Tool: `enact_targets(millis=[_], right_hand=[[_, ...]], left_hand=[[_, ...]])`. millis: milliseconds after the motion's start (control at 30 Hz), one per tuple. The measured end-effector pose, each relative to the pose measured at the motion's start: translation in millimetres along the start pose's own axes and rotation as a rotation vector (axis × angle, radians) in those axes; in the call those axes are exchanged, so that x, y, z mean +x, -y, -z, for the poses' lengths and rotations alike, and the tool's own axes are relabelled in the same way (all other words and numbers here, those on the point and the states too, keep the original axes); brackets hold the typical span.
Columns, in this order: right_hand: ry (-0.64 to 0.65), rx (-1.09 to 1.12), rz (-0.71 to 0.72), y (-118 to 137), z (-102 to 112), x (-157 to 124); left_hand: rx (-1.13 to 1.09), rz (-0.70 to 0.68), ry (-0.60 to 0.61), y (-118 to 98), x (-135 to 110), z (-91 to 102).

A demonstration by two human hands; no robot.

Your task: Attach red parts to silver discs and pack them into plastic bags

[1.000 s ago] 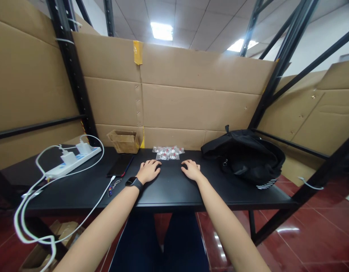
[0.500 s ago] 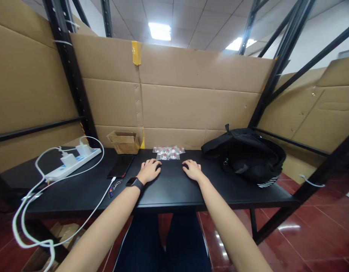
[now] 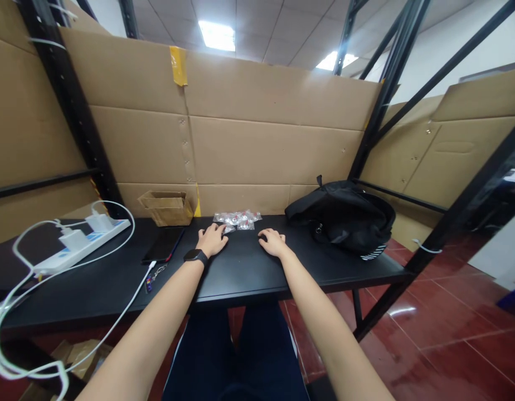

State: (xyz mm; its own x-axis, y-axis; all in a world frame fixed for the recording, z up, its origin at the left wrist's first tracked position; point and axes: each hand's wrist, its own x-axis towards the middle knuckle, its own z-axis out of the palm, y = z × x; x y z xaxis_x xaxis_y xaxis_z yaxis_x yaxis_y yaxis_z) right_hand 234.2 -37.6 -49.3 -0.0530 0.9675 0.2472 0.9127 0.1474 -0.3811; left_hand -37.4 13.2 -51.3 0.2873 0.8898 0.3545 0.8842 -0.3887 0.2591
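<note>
Two bare hands lie palm down over the black bench (image 3: pixel 244 273), set apart from each other towards its far edge. The left hand (image 3: pixel 213 239), with a dark watch (image 3: pixel 195 255) at the wrist, has loosely spread fingers, their tips at the nearest of the small clear packets (image 3: pixel 246 221); whether they press on it cannot be told. The right hand (image 3: pixel 273 243) is half open, fingers slightly bent, with nothing in its grasp. The packets, showing bits of red, lie in a cluster near the middle of the far edge.

Along the bench's left end runs a white power strip (image 3: pixel 88 244) with plugs in it. Between strip and left hand lies a dark phone (image 3: pixel 163 245), a white cable (image 3: pixel 136 298) at its near end; an open cardboard box (image 3: pixel 171 210) stands behind it by the far edge. A black bag (image 3: pixel 345 217) slumps over the right end.

A tall cardboard panel (image 3: pixel 278 150), patched with yellow tape (image 3: pixel 179 67), rises behind the far edge between dark metal posts (image 3: pixel 372 122). Above is a panelled ceiling (image 3: pixel 257 22) with bright lights (image 3: pixel 218 36); below, glossy red floor tiles (image 3: pixel 441 334).
</note>
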Motion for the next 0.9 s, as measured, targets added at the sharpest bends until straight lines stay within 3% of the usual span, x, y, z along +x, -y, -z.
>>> enact_targets(millis=[200, 333, 433, 533, 600, 733, 900], right_hand=[[-0.058, 0.081, 0.03, 15, 2, -5], [-0.091, 0.231, 0.196, 48, -5, -3], [-0.12, 0.532, 0.302, 67, -12, 2], [-0.135, 0.656, 0.254, 68, -14, 7], [-0.146, 0.703, 0.218, 63, -13, 9], [-0.149, 0.833, 0.16, 57, -11, 12], [-0.176, 0.937, 0.056, 54, -13, 13]], left_hand=[[-0.126, 0.024, -0.071, -10, -13, 9.2], [-0.242, 0.002, -0.106, -20, -25, 17.0], [-0.466, -0.065, -0.136, -23, -27, 15.2], [-0.778, -0.109, -0.102, -21, -23, 7.6], [-0.867, -0.108, -0.062, -19, -20, 3.6], [-0.84, -0.101, -0.04, -18, -23, 5.6], [-0.596, -0.168, 0.055, -21, -32, 15.0]])
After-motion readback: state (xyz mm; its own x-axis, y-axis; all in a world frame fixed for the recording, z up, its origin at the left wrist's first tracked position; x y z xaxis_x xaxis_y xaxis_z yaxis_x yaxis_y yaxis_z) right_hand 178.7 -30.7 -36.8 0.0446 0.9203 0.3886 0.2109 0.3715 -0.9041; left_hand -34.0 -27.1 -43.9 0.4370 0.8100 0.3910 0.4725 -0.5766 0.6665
